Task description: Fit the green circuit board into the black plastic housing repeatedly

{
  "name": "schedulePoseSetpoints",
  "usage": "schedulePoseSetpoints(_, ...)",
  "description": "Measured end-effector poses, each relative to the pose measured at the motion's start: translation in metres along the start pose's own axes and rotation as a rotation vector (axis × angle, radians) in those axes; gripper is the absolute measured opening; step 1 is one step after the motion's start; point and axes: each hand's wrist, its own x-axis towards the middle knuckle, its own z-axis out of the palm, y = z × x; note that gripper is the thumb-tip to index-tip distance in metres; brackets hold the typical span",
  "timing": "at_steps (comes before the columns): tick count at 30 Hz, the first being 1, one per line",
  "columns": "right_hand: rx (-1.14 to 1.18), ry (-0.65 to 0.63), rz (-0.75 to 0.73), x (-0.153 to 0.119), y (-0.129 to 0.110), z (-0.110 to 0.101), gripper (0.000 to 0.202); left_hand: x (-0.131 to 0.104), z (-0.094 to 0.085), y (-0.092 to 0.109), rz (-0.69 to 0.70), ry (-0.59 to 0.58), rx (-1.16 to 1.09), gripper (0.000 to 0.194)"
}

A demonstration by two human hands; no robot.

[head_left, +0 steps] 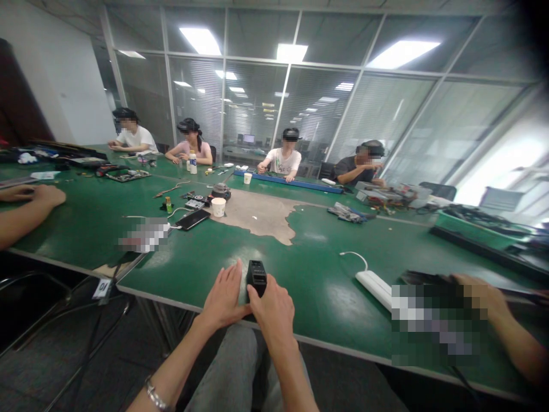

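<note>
A small black box-shaped device (257, 276) stands on the green table (317, 286) near its front edge, with slots or openings showing on its top end. My right hand (274, 307) is wrapped round the device's right and near sides and hides much of its lower part. Just left of the device, my left hand (225, 293) rests with its fingers stretched out, and its thumb reaches toward my right hand. No object shows in the left hand. The exact kind of device cannot be made out.
Left of my hands lie a phone (193, 220) and a paper cup (218, 207). A white power strip (372, 288) with a cable lies to the right, near a co-worker's hand (484, 297). Gloves (346, 213) and a green basket (476, 226) are farther right. Several people sit around the table.
</note>
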Motion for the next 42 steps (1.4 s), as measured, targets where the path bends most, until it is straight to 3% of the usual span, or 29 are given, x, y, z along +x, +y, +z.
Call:
schedulePoseSetpoints(6, -0.031, -0.035, -0.035, -0.01, 0.011, 0.016, 0.061, 0.0, -0.001, 0.0, 0.021, -0.008, -0.016, 0.11)
schedulePoseSetpoints(11, 0.04, 0.053, -0.04, -0.012, 0.018, 0.028, 0.078, 0.0, 0.003, -0.002, 0.015, 0.005, 0.008, 0.103)
schedulePoseSetpoints(20, 0.174, 0.115, -0.01, -0.008, 0.011, 0.027, 0.052, 0.0, 0.009, -0.008, 0.005, 0.022, 0.07, 0.091)
schedulePoseSetpoints(24, 0.363, 0.207, -0.057, 0.002, 0.012, 0.011, 0.053, 0.001, 0.009, -0.009, 0.001, 0.013, 0.074, 0.101)
schedulePoseSetpoints(28, 0.425, 0.268, -0.008, 0.01, 0.033, 0.001, 0.054, 0.003, 0.009, -0.008, -0.026, 0.011, 0.083, 0.111)
schedulePoseSetpoints(33, 0.294, 0.217, 0.112, 0.008, 0.067, 0.016, 0.058, 0.003, 0.01, -0.009, -0.018, 0.007, 0.095, 0.109)
schedulePoseSetpoints(37, 0.21, 0.196, 0.076, 0.003, 0.08, 0.032, 0.06, 0.004, 0.012, -0.009, -0.019, 0.011, 0.107, 0.108)
schedulePoseSetpoints(42, 0.2, 0.277, 0.026, 0.0, 0.084, 0.043, 0.081, 0.004, 0.012, -0.008, -0.027, 0.018, 0.119, 0.107)
